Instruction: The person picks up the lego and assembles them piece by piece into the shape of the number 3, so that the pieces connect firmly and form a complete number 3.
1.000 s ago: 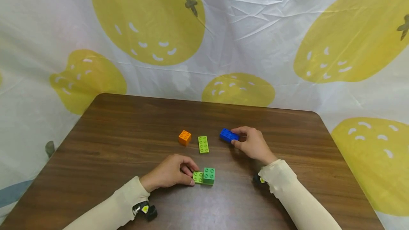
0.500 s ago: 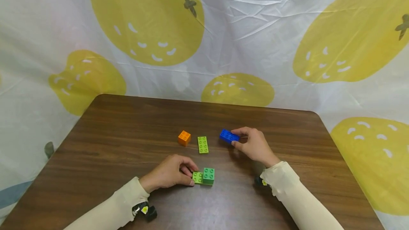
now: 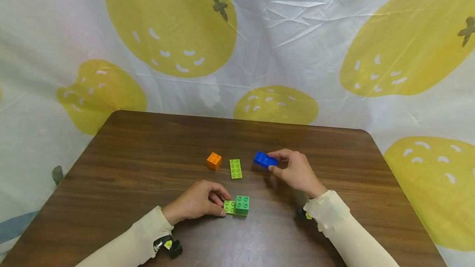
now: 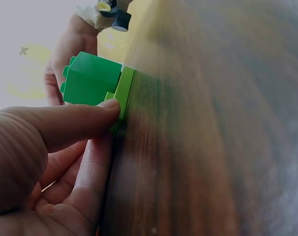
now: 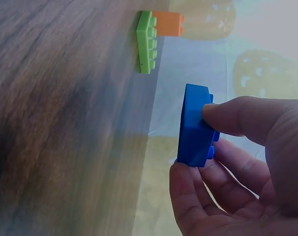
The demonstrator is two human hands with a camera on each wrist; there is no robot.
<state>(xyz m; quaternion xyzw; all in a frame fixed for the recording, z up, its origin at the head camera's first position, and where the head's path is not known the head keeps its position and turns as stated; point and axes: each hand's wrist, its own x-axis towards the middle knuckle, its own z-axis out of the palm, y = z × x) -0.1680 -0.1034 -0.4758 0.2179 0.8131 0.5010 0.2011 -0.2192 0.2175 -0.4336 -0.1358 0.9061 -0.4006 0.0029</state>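
Note:
My left hand (image 3: 222, 204) pinches the near end of a lime green plate (image 3: 229, 206) that lies on the brown table (image 3: 148, 164). A darker green square brick (image 3: 243, 204) sits on the plate's right half. In the left wrist view a fingertip (image 4: 107, 104) presses the plate (image 4: 124, 93) beside the green brick (image 4: 92, 78). My right hand (image 3: 271, 161) holds a blue brick (image 3: 264, 160) between thumb and fingers. The right wrist view shows the blue brick (image 5: 194, 125) held just off the wood, in that hand (image 5: 193, 142).
An orange square brick (image 3: 214, 161) and a second lime green plate (image 3: 235, 168) lie loose at mid-table, between my hands and the far edge. A white cloth with yellow fruit prints (image 3: 259, 44) hangs behind the table. The table's right edge runs near my right sleeve (image 3: 345, 234).
My right hand has drifted slightly left and towards me with the blue brick in its grip. The left hand and the green bricks have not moved.

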